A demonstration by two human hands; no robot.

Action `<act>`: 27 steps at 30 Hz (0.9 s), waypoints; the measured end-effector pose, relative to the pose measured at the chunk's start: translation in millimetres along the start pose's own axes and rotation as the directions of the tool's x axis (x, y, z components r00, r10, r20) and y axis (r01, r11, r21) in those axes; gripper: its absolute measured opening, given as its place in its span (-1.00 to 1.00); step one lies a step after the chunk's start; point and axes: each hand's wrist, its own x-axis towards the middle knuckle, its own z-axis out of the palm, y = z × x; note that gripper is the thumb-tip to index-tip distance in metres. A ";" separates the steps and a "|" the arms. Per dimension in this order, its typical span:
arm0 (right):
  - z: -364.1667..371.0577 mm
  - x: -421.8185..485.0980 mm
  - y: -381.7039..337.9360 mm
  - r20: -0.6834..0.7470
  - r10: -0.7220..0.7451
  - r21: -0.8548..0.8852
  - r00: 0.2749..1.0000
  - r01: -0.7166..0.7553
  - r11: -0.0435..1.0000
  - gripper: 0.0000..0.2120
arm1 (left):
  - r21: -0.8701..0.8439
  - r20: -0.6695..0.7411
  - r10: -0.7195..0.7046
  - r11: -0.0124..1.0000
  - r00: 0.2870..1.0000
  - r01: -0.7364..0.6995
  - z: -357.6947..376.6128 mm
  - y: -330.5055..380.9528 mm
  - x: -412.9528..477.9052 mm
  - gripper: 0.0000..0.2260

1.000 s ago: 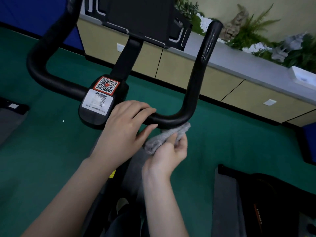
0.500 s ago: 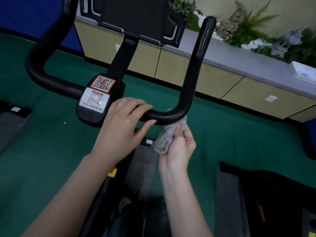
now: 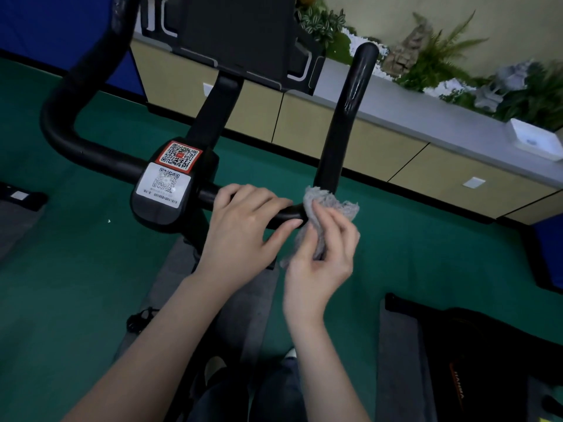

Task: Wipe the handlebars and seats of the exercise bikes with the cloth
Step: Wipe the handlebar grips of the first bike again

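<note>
Above the green floor (image 3: 76, 269), the left hand (image 3: 243, 226) grips the stiff black handlebar (image 3: 341, 129) while the right hand (image 3: 323, 254) pinches the soft, light cloth (image 3: 323, 205) bunched around its bend.

Left hand (image 3: 240, 226) around handlebar (image 3: 344, 117), right hand (image 3: 323, 263) with grey cloth (image 3: 329, 202) at its bend

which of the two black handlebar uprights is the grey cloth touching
The right black handlebar upright: the crumpled grey cloth, held by the right hand, presses against its lower bend. The left upright stands apart, with no cloth on it.
</note>
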 end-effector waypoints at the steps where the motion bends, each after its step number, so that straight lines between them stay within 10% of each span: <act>1: -2.0 1.7 1.9 0.033 -0.034 -0.018 0.999 0.035 0.999 -0.73 | -0.002 -0.004 0.001 1.000 1.000 -0.001 0.4 -0.1 0.2 -0.72; 10: -16.1 54.1 3.7 0.329 -0.152 -0.133 0.932 0.205 0.970 -0.74 | -0.029 -0.029 -0.015 0.999 0.999 0.014 -0.4 2.5 0.0 -0.73; 17: -15.4 115.3 -11.5 0.811 -0.265 -0.165 0.522 0.639 0.752 -0.80 | -0.055 -0.031 -0.012 0.998 0.999 0.011 -1.7 2.4 0.0 -0.70; 27: 7.1 162.3 -34.0 0.989 -0.016 -0.093 0.148 0.698 0.710 -0.85 | -0.068 -0.026 -0.043 0.997 0.999 0.041 -1.3 3.1 -0.7 -0.73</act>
